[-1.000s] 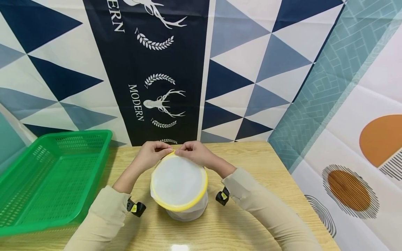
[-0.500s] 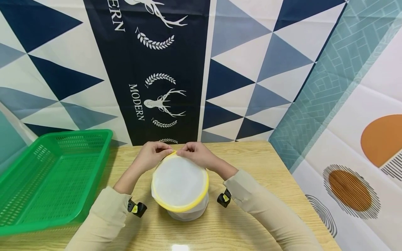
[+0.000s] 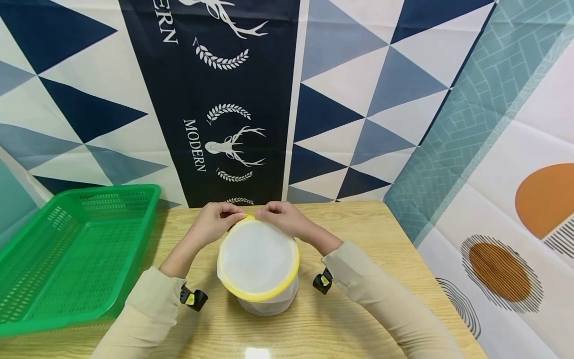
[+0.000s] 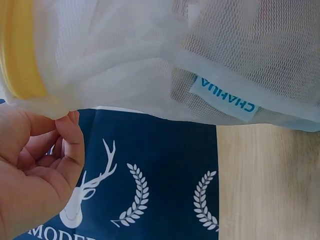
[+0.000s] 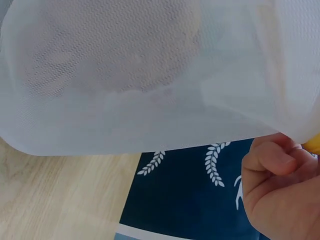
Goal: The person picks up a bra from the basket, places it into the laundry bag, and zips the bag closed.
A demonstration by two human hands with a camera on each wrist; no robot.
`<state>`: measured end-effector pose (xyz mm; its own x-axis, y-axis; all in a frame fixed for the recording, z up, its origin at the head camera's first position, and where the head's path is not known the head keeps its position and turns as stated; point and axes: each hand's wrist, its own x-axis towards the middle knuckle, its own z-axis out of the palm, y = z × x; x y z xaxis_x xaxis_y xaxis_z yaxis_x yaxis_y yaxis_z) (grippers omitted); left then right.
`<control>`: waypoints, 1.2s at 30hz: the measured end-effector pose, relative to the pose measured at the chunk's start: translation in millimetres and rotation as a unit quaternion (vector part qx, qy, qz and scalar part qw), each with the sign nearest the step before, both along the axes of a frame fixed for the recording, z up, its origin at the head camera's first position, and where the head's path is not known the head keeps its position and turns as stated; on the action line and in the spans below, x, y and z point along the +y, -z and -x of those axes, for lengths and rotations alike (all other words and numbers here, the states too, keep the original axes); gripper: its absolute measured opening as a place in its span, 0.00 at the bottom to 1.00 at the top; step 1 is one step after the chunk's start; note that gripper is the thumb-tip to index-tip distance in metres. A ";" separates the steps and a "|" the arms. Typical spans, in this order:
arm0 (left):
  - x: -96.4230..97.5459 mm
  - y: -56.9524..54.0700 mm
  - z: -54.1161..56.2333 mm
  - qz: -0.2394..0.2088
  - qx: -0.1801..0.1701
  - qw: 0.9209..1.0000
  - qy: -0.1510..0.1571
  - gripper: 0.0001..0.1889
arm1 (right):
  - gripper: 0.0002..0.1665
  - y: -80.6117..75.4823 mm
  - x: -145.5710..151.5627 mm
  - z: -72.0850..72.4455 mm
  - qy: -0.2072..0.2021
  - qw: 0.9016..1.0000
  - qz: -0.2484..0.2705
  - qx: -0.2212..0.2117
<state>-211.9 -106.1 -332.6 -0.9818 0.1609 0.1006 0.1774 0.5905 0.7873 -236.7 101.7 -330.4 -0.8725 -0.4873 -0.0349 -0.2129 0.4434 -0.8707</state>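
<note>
A white mesh laundry bag [image 3: 259, 257], round and drum-shaped, stands on the table with its yellow zipper rim [image 3: 294, 271] circling the top. My left hand [image 3: 215, 223] pinches the rim at its far edge, thumb on top. Just to the right, my right hand [image 3: 287, 220] pinches the same yellow edge, a short stretch of it showing between the two thumbs. In the left wrist view a CHAHUA label [image 4: 225, 97] is sewn to the bag's side. Through the mesh in the right wrist view shows a darker patch [image 5: 125, 55]. The zipper pull is hidden by my fingers.
A green plastic basket [image 3: 82, 264] with slotted walls sits at the left of the wooden table [image 3: 358, 309]. Behind the table's far edge hangs a patterned cloth [image 3: 233, 89] with deer and triangles. Another printed cloth [image 3: 506, 214] covers the right side.
My right hand has slid a little to the right along the rim, widening the gap from my left hand. The bag has shifted slightly right; my left hand stays nearly in place.
</note>
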 end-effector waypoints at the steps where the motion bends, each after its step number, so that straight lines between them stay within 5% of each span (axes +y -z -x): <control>1: 0.1 -0.3 0.0 0.001 0.000 1.000 0.000 0.10 | 0.15 -0.8 -0.5 0.0 -0.003 1.000 0.000 0.004; 29: -6.9 -1.1 -4.8 -0.015 -0.025 0.999 0.022 0.10 | 0.11 2.9 -1.1 0.0 -0.024 0.999 -0.025 0.027; 36: -5.0 -3.8 -5.0 -0.001 -0.023 0.999 0.023 0.10 | 0.14 1.6 2.6 0.7 -0.024 1.000 -0.009 0.000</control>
<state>-206.9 -111.1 -328.8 -0.9769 0.2059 0.0569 0.1687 0.5805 0.7966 -237.4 104.4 -332.0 -0.8482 -0.5278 -0.0453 -0.2334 0.4491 -0.8625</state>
